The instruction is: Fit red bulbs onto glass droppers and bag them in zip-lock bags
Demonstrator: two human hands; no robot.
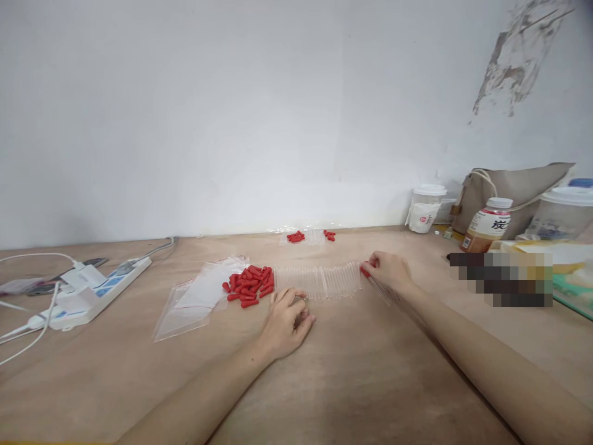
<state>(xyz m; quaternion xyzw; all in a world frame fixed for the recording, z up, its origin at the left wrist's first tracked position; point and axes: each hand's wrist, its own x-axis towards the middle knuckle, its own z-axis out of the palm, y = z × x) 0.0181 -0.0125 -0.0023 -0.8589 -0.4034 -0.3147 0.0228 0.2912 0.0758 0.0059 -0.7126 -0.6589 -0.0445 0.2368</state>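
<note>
A row of thin clear glass tubes [319, 281] lies side by side on the wooden table, in the middle of the head view. Left of it is a heap of red rubber bulbs [250, 283]. My left hand [285, 324] rests at the near left end of the row, fingers loosely bent and thumb apart, with no object visible in it. Past the row's right end, my right hand [389, 271] pinches a red-bulbed dropper [365, 269]. Under that hand, more thin tubes [383, 290] slant along the table, partly hidden by it.
Clear zip bags [194, 300] lie beside the heap. Near the wall is a clear packet [308, 237] with more red bulbs. A power strip [99, 293] with white cables is at left. A lidded cup [425, 210], a bottle [488, 225] and a bag [509, 185] stand at right.
</note>
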